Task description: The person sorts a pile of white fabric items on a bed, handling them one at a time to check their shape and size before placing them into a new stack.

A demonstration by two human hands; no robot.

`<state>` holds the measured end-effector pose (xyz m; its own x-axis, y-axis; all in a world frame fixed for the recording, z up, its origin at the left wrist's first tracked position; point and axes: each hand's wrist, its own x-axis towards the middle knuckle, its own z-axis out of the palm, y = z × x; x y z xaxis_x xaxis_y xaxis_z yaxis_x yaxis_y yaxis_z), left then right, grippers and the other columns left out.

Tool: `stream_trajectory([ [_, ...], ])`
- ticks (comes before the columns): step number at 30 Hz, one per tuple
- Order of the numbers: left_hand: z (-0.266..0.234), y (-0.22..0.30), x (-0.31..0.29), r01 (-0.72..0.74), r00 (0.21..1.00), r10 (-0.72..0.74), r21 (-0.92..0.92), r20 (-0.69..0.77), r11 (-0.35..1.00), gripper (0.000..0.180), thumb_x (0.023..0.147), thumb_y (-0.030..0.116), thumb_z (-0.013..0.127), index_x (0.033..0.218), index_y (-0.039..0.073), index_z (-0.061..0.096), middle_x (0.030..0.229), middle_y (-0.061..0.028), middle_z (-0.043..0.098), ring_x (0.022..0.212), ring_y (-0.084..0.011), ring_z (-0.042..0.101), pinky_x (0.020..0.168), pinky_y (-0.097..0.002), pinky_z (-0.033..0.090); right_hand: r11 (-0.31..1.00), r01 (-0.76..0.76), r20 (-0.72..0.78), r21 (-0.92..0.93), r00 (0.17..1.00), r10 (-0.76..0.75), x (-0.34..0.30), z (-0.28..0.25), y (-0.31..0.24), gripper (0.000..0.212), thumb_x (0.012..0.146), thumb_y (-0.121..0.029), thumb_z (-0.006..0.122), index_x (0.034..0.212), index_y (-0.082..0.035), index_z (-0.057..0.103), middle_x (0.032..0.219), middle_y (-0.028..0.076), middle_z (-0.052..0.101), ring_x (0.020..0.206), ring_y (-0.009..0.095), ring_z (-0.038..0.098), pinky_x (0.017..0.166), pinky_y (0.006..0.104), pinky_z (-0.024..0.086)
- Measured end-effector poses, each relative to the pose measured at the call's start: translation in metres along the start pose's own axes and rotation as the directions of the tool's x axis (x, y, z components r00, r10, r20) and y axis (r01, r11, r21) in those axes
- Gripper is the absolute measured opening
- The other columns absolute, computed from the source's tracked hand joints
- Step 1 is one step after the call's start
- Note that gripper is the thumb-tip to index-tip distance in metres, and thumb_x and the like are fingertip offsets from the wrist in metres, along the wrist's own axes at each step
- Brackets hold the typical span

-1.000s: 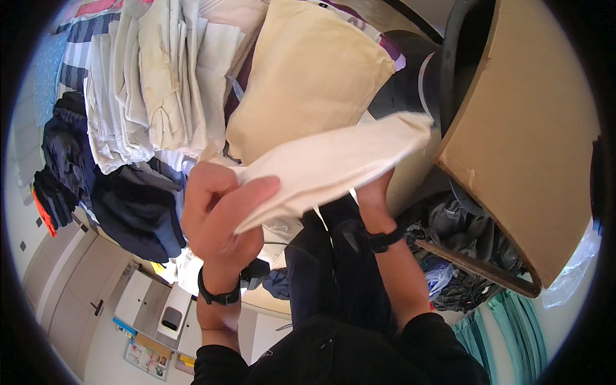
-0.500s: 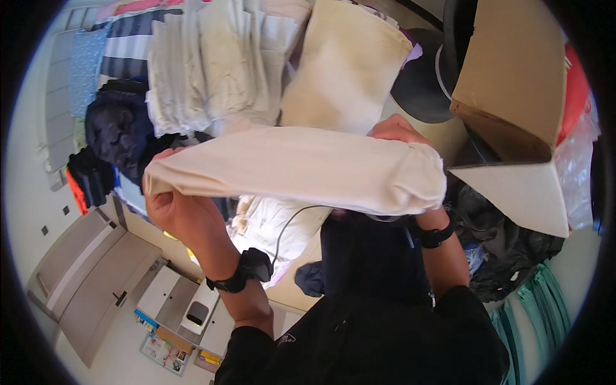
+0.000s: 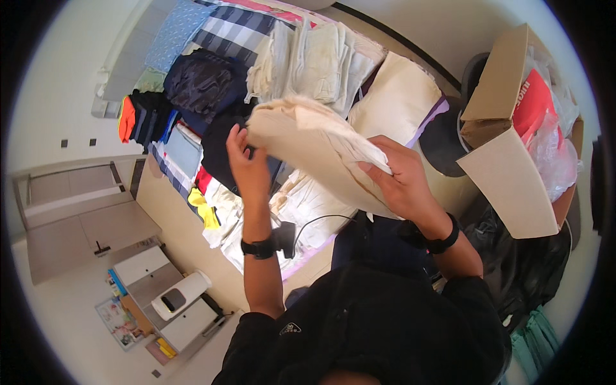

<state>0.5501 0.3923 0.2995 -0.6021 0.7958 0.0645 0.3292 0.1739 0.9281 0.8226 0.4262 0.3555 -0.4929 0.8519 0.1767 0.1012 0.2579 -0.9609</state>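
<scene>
A thick folded cream cloth (image 3: 314, 144) hangs in the air over the bed, its layers showing along the edge on the right. My right hand (image 3: 404, 179) pinches that layered edge, thumb on the near side. Beside the cloth's far left end is my left hand (image 3: 249, 163), fingers spread and apart; whether a fingertip touches the fabric I cannot tell. Behind the cloth lie a stack of folded off-white cloths (image 3: 321, 61) and a flat cream cloth (image 3: 398, 99). Below it, rumpled white cloth (image 3: 305, 205) is partly hidden.
Dark clothes (image 3: 202, 86) are piled on the bed at the left, near a checked cover (image 3: 231, 32). An open cardboard box (image 3: 510, 173) with red and clear plastic stands at the right, above black bags (image 3: 520, 256). A white cabinet (image 3: 141, 263) is at the lower left.
The cloth has gone from stretched level between both hands to folded and tilted, held by my right hand. My left hand has let go and opened. The view has turned.
</scene>
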Motion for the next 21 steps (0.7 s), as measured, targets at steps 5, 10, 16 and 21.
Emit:
stream_trajectory([
  [5,-0.007,0.038,-0.080,-0.009,0.950,0.105,-0.313,0.293,0.950,0.039,0.090,0.004,0.054,0.128,-0.002,0.050,0.127,-0.0118,0.056,0.117,-0.0186,0.054,0.100,-0.0315,0.042,0.984,0.144,-0.092,-0.107,0.984,-0.154,-0.021,0.035,-0.037,0.045,0.073,0.017,0.055,0.113,-0.001,0.065,0.117,0.016,0.064,0.105,0.032,0.063,0.090,0.0314,0.049],
  [10,-0.003,0.082,-0.136,0.433,0.835,0.082,-0.742,0.544,0.512,0.049,0.098,0.022,0.052,0.138,-0.002,0.037,0.132,-0.0148,0.052,0.119,-0.0213,0.054,0.100,-0.0384,0.044,0.969,0.192,-0.178,-0.154,0.959,-0.218,-0.055,0.070,-0.040,0.050,0.071,0.019,0.051,0.113,-0.004,0.066,0.119,0.015,0.064,0.105,0.032,0.063,0.088,0.0341,0.051],
  [16,0.003,0.090,-0.142,0.449,0.800,-0.043,-0.550,0.598,0.705,0.038,0.095,0.017,0.058,0.125,-0.005,0.050,0.117,-0.0113,0.060,0.103,-0.0154,0.059,0.088,-0.0284,0.047,0.916,0.094,-0.234,-0.390,0.952,-0.198,-0.100,0.078,-0.052,0.048,0.070,0.015,0.055,0.112,-0.004,0.065,0.124,0.012,0.062,0.090,0.030,0.061,0.080,0.0333,0.050],
  [21,0.013,0.113,-0.163,0.352,0.860,-0.001,-0.592,0.510,0.725,0.025,0.097,0.011,0.052,0.113,-0.008,0.058,0.106,-0.0096,0.065,0.091,-0.0117,0.061,0.080,-0.0266,0.048,0.928,0.151,-0.215,-0.341,0.948,-0.234,-0.118,0.061,-0.062,0.060,0.072,0.004,0.065,0.129,-0.005,0.052,0.130,0.013,0.053,0.091,0.025,0.057,0.089,0.0330,0.047],
])
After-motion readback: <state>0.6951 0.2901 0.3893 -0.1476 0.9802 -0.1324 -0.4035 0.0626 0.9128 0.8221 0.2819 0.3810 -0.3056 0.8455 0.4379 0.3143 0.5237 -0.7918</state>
